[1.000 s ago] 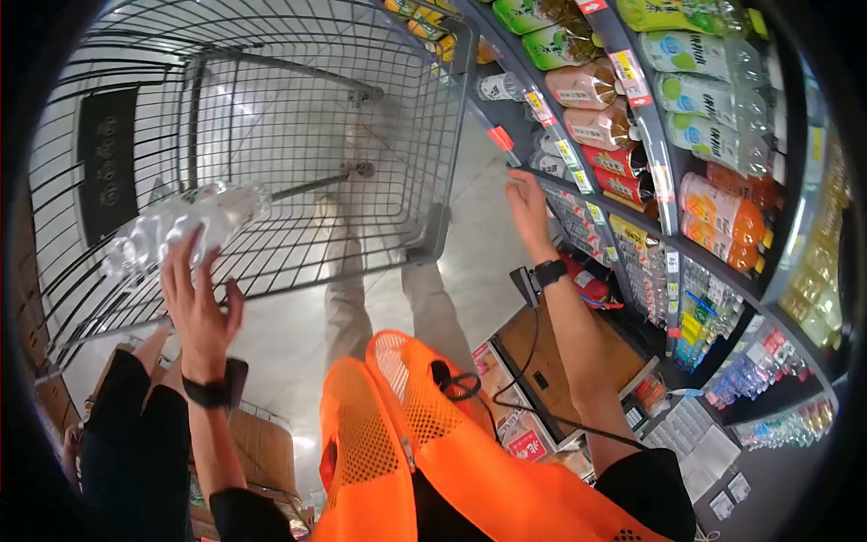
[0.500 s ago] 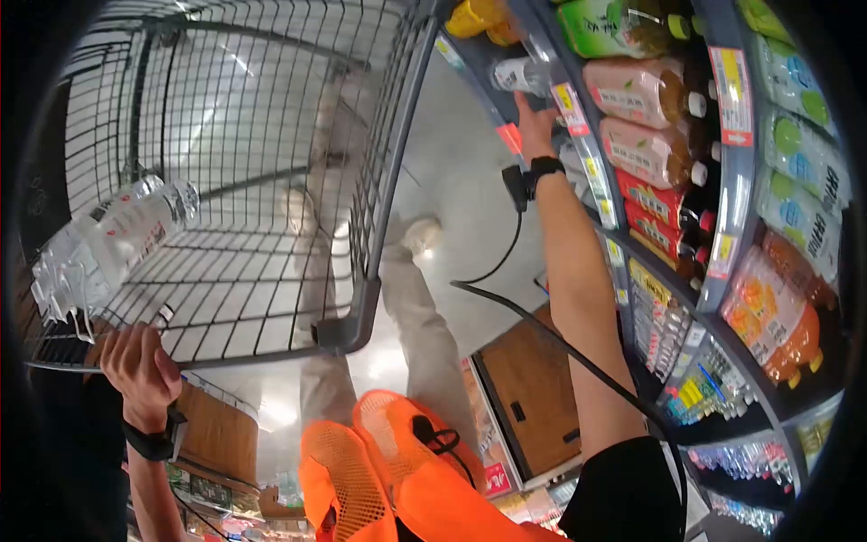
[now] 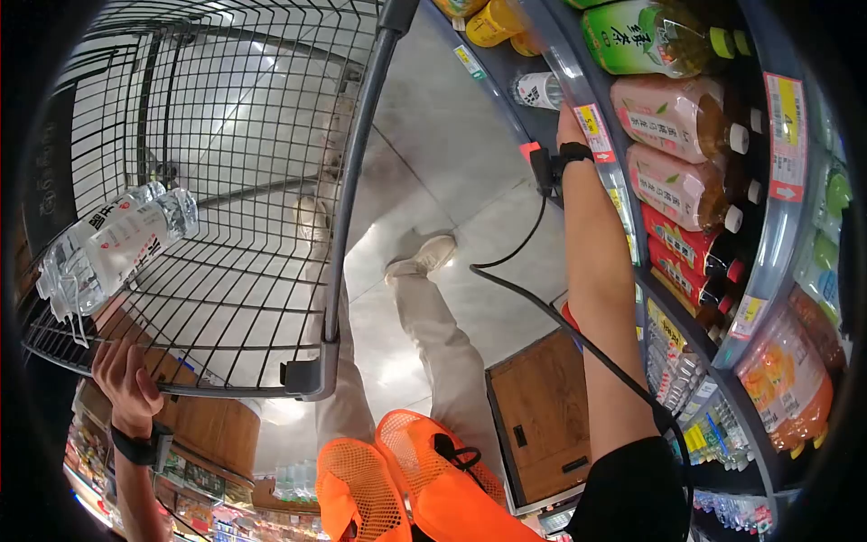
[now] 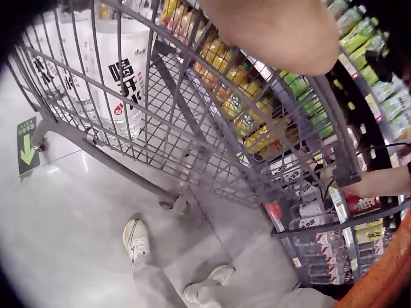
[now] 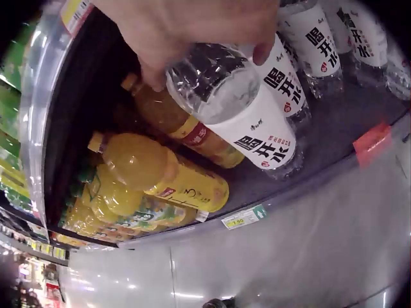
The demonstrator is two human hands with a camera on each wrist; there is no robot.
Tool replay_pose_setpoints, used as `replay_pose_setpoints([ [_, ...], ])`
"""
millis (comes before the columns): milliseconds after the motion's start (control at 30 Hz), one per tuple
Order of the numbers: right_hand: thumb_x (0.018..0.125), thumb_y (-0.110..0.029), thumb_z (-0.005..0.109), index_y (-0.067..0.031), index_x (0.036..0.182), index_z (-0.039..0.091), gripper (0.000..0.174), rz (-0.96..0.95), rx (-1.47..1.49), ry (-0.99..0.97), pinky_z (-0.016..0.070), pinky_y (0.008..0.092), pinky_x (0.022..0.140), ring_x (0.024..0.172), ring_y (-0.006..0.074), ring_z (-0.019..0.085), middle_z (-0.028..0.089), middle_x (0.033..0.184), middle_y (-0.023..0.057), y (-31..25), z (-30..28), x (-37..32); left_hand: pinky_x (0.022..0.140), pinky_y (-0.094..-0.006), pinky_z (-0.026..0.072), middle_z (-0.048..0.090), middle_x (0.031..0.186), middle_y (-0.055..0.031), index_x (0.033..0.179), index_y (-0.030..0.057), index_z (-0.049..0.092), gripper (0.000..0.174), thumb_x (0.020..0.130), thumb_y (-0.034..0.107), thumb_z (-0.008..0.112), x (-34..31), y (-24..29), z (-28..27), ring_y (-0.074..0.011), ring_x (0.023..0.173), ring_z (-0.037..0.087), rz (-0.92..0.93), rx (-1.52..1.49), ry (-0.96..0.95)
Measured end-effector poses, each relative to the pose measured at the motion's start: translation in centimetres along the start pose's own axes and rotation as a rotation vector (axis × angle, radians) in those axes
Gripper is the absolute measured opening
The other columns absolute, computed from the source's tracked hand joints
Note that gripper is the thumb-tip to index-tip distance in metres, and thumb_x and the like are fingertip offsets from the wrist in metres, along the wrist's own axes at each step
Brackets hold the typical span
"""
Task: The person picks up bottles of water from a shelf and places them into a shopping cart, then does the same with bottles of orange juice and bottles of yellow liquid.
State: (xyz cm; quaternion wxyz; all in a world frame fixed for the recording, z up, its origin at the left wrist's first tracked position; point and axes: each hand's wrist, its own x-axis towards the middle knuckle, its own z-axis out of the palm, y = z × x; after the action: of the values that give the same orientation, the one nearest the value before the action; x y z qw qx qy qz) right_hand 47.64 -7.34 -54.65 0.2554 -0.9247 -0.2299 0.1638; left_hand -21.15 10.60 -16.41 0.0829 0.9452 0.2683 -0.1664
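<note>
My right hand (image 5: 192,25) reaches into the shelf and grips the top of a clear water bottle (image 5: 257,135) with a white label. Its thumb and fingers are on either side of the bottle's upper part, which they partly hide. From the head view, most of this hand is behind the shelf edge. On the other side, my left hand (image 3: 126,384) curls round the near rim of the shopping cart (image 3: 226,390). Large water bottles (image 3: 117,244) with white labels lie inside the cart, just beyond that hand.
Yellow drink bottles (image 5: 192,183) stand beside the gripped bottle, and more white-labelled ones (image 5: 314,42) are behind it. Pink-labelled tea bottles (image 3: 668,117) fill a higher shelf. A black cable (image 3: 578,334) runs along my right arm. A wooden box (image 3: 542,415) stands by the shelves.
My right hand has moved forward into the shelf and onto a water bottle. My left hand has left the bottles in the cart and now holds the cart's rim. The cart appears shifted left.
</note>
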Motion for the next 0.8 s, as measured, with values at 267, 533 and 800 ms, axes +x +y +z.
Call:
replay_pose_setpoints([
  [267, 0.072, -0.03, 0.081, 0.0009, 0.121, 0.059, 0.062, -0.103, 0.126, 0.381, 0.041, 0.0482, 0.102, 0.121, 0.041, 0.053, 0.058, 0.129, 0.0239, -5.3, 0.8, -6.3, 0.059, -0.0464, 0.0354, 0.045, 0.07, -0.0189, 0.07, 0.0014, 0.043, 0.033, 0.089, 0.028, 0.036, 0.8, 0.5, 0.3, -0.0377, 0.059, 0.043, 0.015, 0.018, 0.099],
  [533, 0.07, -0.022, 0.082, -0.0035, 0.103, 0.052, 0.049, -0.387, -0.235, -0.02, 0.0507, 0.0492, 0.08, 0.095, 0.0395, 0.058, 0.051, 0.1, 0.0158, -5.5, 0.4, -11.5, 0.066, -0.0482, 0.0411, 0.055, 0.076, -0.0216, 0.078, -0.0031, 0.054, 0.036, 0.09, 0.026, 0.037, -0.3, -0.2, 0.4, -0.0408, 0.063, 0.05, 0.023, 0.025, 0.045],
  [800, 0.068, -0.018, 0.083, -0.0014, 0.1, 0.052, 0.047, -0.474, -0.17, 0.05, 0.0498, 0.0479, 0.079, 0.093, 0.0386, 0.057, 0.052, 0.1, 0.0167, -7.5, -3.7, -18.4, 0.052, -0.0422, 0.03, 0.034, 0.06, -0.0117, 0.062, 0.0084, 0.033, 0.032, 0.089, 0.025, 0.039, 2.7, 1.7, -0.5, -0.031, 0.05, 0.038, 0.045, 0.007, 0.152],
])
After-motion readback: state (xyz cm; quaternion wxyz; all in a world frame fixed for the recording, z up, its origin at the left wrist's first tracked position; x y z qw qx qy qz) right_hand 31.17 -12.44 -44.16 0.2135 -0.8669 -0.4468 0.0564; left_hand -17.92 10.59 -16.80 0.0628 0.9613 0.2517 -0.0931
